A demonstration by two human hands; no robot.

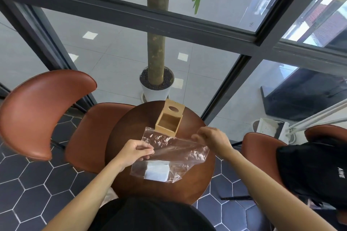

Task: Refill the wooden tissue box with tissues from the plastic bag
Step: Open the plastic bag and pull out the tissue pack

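Observation:
A clear plastic bag (180, 154) lies on the round dark wooden table (131, 129), with a white stack of tissues (157, 171) inside its near end. My left hand (134, 153) pinches the bag's upper layer on the left. My right hand (212, 139) pinches the bag's edge on the right, and the film is stretched between the two hands. Just beyond the bag stands the wooden tissue box (168, 123), empty, with its lid (173, 108) tipped up at the back and showing an oval hole.
Brown leather chairs stand to the left (45, 112), behind the table (90, 137) and to the right (261, 146). A black cap (315, 172) rests on the right chair. A potted tree (156, 84) stands past the table by the window frame.

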